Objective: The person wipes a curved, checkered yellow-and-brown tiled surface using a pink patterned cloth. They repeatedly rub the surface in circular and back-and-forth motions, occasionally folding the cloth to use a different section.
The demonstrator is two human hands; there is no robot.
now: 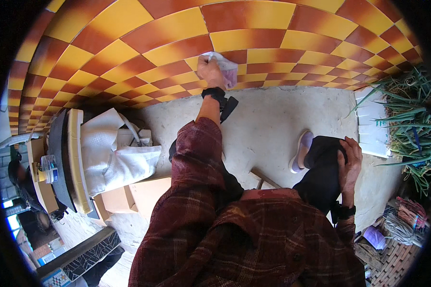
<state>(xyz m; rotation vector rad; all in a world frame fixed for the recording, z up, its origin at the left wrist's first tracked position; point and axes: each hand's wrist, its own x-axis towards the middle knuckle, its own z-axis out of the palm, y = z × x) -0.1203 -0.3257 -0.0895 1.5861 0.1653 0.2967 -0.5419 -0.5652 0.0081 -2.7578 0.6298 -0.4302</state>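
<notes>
My left hand [210,70] grips a cloth [228,70], white with a pinkish-purple part, and holds it up against a tiled wall [248,39]. The wall's glossy tiles are checkered in yellow and reddish brown. Part of the cloth hangs out to the right of my fingers. My right hand [351,161] rests on my bent right knee, fingers spread over the dark trousers [318,175], and holds nothing. A wooden stool [264,178] shows partly under me, mostly hidden by my body.
White woven sacking [118,154] and cardboard boxes [149,195] stand at left. A clear plastic jar [49,168] sits on the stack there. Green onions [411,125] in a white foam box [373,123] are at right. Mops [404,226] lie lower right. A person [21,175] is at far left.
</notes>
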